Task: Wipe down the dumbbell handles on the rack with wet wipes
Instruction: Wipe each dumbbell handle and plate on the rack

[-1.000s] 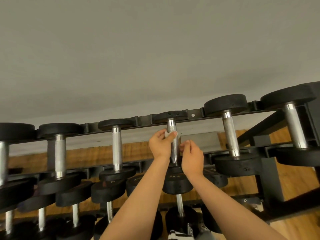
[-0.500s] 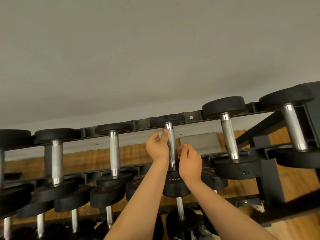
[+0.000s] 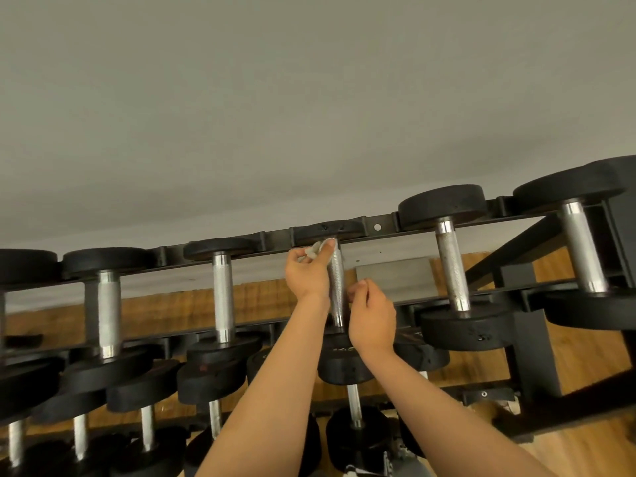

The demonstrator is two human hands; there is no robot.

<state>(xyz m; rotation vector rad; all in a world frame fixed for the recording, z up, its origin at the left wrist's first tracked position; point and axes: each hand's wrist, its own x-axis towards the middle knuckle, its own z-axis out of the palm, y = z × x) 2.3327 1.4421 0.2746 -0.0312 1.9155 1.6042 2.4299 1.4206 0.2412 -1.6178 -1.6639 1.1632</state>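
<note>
White wipe (image 3: 312, 252) sits pinched in the left hand (image 3: 306, 275) against the top of the handle (image 3: 336, 290), mid-frame. Right hand (image 3: 371, 316) curls just right of it, lower down; whether it grips is unclear.

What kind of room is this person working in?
Most likely a gym or weight room: rows of black dumbbells with knurled steel handles sit on a tiered black rack, above a wood floor.
</note>
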